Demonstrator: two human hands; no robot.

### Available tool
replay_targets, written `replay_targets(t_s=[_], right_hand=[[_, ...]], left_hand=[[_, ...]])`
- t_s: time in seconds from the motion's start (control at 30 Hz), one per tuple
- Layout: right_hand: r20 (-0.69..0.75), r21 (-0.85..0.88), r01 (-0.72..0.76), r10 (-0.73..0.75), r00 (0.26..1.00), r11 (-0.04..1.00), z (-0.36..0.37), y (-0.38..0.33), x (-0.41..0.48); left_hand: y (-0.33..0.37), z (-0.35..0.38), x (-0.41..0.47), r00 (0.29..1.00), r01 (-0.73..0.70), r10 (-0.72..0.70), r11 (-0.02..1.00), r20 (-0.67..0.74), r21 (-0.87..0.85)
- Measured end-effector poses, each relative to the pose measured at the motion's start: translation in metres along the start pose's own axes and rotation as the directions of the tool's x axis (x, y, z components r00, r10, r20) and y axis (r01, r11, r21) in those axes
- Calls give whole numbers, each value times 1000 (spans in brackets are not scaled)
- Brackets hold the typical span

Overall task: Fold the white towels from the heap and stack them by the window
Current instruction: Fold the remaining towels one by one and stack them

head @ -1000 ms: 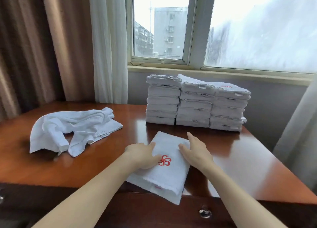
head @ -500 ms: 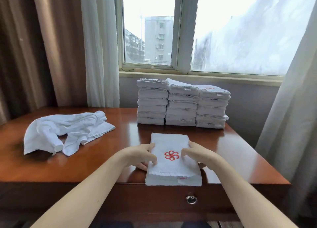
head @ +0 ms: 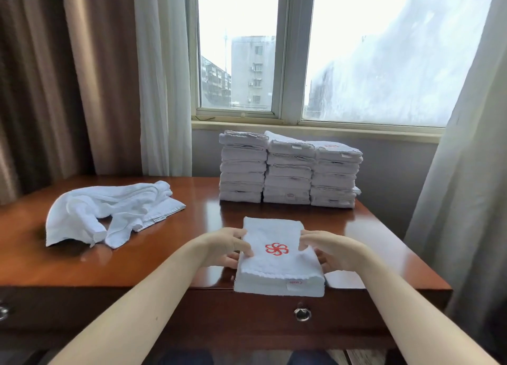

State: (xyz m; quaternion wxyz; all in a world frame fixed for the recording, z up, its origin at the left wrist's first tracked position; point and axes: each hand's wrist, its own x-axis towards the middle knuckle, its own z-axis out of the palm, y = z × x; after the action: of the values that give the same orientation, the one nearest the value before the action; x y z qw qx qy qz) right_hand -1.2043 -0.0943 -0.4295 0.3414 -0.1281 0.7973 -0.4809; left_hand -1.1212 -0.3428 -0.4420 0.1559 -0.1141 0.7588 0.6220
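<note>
Terrycloth in a thick pad, the folded towel (head: 277, 265) lies at the near edge of the counter (head: 164, 263), its front hem just over the drawer, with a red emblem facing up. Both the left hand (head: 227, 248) and the right hand (head: 326, 250) grasp a long side, with fingers above and below the edge. The towel should be light and soft, with layers that could slide or sag open. The mid-length sides therefore look like the right hold, with the pad carried flat. Farther left lies the heap (head: 109, 213) of unfolded towels, limp and rumpled. At the far edge, under the window (head: 274, 62), three stacks (head: 289, 169) stand touching side by side, the likely landing place.
</note>
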Motion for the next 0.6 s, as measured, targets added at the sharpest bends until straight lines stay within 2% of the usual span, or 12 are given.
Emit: replay_targets(t_s=[0.17,0.3,0.43,0.6], right_hand=[[-26,-48,62,-63,998,997,6,2,-3],[14,-106,146,-145,989,984,7,3,-11],[8,-47,249,-249,968,967,8,-8,-19],[-102,-8,413,-411,906,911,6,-54,-15]], left_hand=[[1,5,-9,1000,3,-3,999,-12,40],[0,6,-18,1000,-30,31,994,-1,105],[12,-3,-31,984,-155,165,979,-71,130],[54,-28,-44,912,-318,353,930,-209,184]])
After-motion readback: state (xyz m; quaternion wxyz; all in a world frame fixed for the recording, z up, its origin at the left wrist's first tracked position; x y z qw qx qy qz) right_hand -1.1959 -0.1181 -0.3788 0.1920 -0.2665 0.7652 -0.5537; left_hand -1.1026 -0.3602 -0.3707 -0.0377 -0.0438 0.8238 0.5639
